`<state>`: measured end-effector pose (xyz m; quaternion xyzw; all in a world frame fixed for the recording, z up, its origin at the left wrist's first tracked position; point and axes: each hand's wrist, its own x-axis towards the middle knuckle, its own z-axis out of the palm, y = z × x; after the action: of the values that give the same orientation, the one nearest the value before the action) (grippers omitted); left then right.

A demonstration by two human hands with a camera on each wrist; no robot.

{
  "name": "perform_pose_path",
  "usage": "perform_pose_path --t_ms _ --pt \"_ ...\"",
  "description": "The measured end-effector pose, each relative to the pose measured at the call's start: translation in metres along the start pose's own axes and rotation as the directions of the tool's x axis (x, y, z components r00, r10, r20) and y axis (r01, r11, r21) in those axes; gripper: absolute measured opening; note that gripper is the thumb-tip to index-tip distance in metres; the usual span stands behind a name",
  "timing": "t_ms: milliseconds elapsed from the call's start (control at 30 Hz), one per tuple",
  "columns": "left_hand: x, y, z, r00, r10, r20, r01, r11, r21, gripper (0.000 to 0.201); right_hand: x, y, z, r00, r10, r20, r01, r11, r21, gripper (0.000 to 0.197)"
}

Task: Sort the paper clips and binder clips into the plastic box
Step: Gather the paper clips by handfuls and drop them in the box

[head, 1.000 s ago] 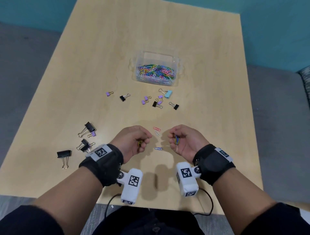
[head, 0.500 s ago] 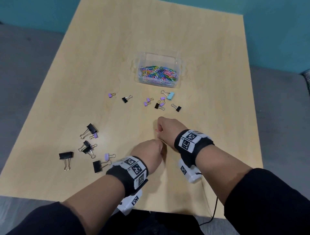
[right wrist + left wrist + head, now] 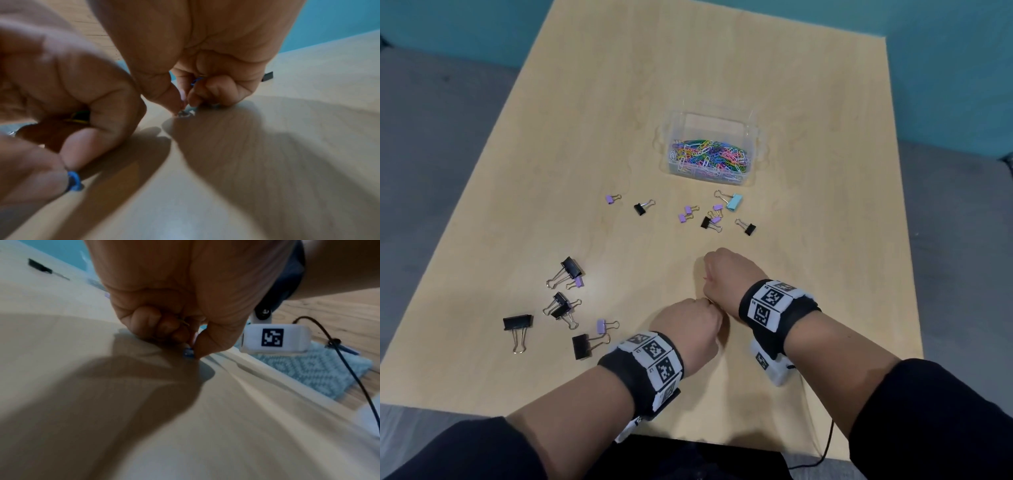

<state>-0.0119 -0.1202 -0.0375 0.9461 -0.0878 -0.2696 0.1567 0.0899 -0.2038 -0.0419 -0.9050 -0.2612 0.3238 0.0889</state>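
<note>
The clear plastic box (image 3: 751, 132) stands mid-table, its near half full of coloured paper clips (image 3: 709, 157). My two hands are knuckles-up, side by side on the table near the front. The left hand (image 3: 191, 347) pinches a blue paper clip (image 3: 188, 352) against the table and keeps more clips in its curled fingers. The right hand (image 3: 185, 104), just beyond the left hand (image 3: 688, 322), pinches a pale paper clip (image 3: 185, 113) on the wood, with a blue clip (image 3: 196, 80) tucked in its curled fingers. In the head view both pinches are hidden under the right hand (image 3: 726, 274) and the left.
Small purple, black and one light-blue binder clip (image 3: 732, 201) lie scattered just before the box. Larger black binder clips (image 3: 570, 267) and two purple ones lie at the front left, the nearest (image 3: 582, 346) beside my left wrist. A cable (image 3: 825, 448) hangs off the front edge.
A second ago both hands were held up, showing clips in their fingers, with loose paper clips between them. They have since turned knuckles-up and come down on those clips.
</note>
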Motion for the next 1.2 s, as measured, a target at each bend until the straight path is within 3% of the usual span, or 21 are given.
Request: perform_pose_path --t_ms 67,133,167,233,300,333,400,467,500,533,567,600,633,667,700,733,900,1133,1200 --pt "-0.004 -0.003 0.0 1.0 -0.002 -0.02 0.0 0.996 -0.094 0.016 -0.003 0.004 -0.001 0.999 0.042 -0.031 -0.036 0.987 0.156 0.005" --pt "-0.008 -0.012 -0.004 0.993 -0.117 0.013 0.112 0.909 -0.401 0.021 -0.008 0.013 -0.003 0.985 0.156 -0.078 -0.101 0.873 0.478 0.008" --pt "-0.009 -0.019 -0.005 0.981 -0.192 0.037 0.178 0.794 -0.582 0.018 -0.012 0.018 -0.005 0.973 0.219 -0.079 -0.117 0.751 0.649 0.013" --pt "-0.009 -0.031 -0.008 0.942 -0.319 0.108 0.243 0.424 -0.872 0.011 -0.021 0.027 -0.006 0.955 0.298 0.0 -0.128 0.412 0.902 0.018" --pt "-0.01 -0.043 -0.01 0.914 -0.338 0.224 0.239 0.005 -0.971 0.015 -0.029 0.031 -0.007 0.95 0.294 0.105 -0.141 0.103 0.985 0.021" --pt "-0.011 -0.048 -0.014 0.913 -0.318 0.255 0.22 -0.14 -0.965 0.018 -0.031 0.033 -0.007 0.95 0.274 0.147 -0.154 0.004 0.988 0.023" --pt "-0.011 -0.056 -0.021 0.926 -0.272 0.262 0.178 -0.296 -0.938 0.021 -0.034 0.034 -0.007 0.949 0.228 0.218 -0.197 -0.114 0.974 0.027" --pt "-0.01 -0.061 -0.027 0.934 -0.249 0.256 0.147 -0.385 -0.911 0.025 -0.033 0.031 -0.008 0.935 0.225 0.273 -0.245 -0.143 0.959 0.027" --pt "-0.009 -0.063 -0.029 0.935 -0.245 0.257 0.134 -0.425 -0.895 0.025 -0.031 0.028 -0.009 0.927 0.241 0.288 -0.267 -0.115 0.957 0.025" --pt "-0.008 -0.065 -0.032 0.934 -0.245 0.259 0.123 -0.461 -0.879 0.026 -0.029 0.024 -0.008 0.922 0.269 0.28 -0.283 -0.029 0.959 0.02" --pt "-0.007 -0.066 -0.034 0.931 -0.253 0.263 0.114 -0.484 -0.868 0.026 -0.026 0.021 -0.006 0.924 0.301 0.237 -0.288 0.137 0.948 0.014" --pt "-0.005 -0.067 -0.036 0.927 -0.264 0.267 0.107 -0.495 -0.862 0.025 -0.024 0.018 -0.005 0.936 0.315 0.158 -0.275 0.371 0.887 0.009" --pt "-0.002 -0.068 -0.038 0.921 -0.281 0.271 0.103 -0.494 -0.863 0.023 -0.023 0.014 -0.004 0.952 0.298 0.07 -0.245 0.607 0.756 0.009" --pt "0.0 -0.068 -0.04 0.913 -0.302 0.276 0.102 -0.485 -0.868 0.022 -0.022 0.011 -0.001 0.966 0.258 0.002 -0.212 0.788 0.579 0.014" --pt "0.003 -0.069 -0.043 0.904 -0.326 0.278 0.099 -0.471 -0.876 0.021 -0.021 0.008 0.001 0.976 0.215 -0.03 -0.185 0.895 0.406 0.017" --pt "0.006 -0.069 -0.047 0.896 -0.349 0.274 0.094 -0.455 -0.885 0.02 -0.021 0.006 0.001 0.983 0.177 -0.044 -0.157 0.946 0.283 0.016" --pt "0.027 -0.072 -0.069 0.865 -0.461 0.198 0.062 -0.293 -0.954 0.019 -0.017 -0.001 0.0 0.995 0.093 -0.023 -0.088 0.983 0.159 0.006" --pt "0.071 -0.079 -0.113 0.843 -0.532 0.075 0.066 -0.035 -0.997 0.016 -0.011 -0.003 0.003 0.999 -0.043 0.015 0.042 0.997 0.061 0.023" --pt "0.085 -0.083 -0.131 0.848 -0.53 0.015 0.051 0.053 -0.997 0.012 -0.008 0.0 -0.005 1.0 0.003 0.018 -0.007 0.976 0.219 0.018"
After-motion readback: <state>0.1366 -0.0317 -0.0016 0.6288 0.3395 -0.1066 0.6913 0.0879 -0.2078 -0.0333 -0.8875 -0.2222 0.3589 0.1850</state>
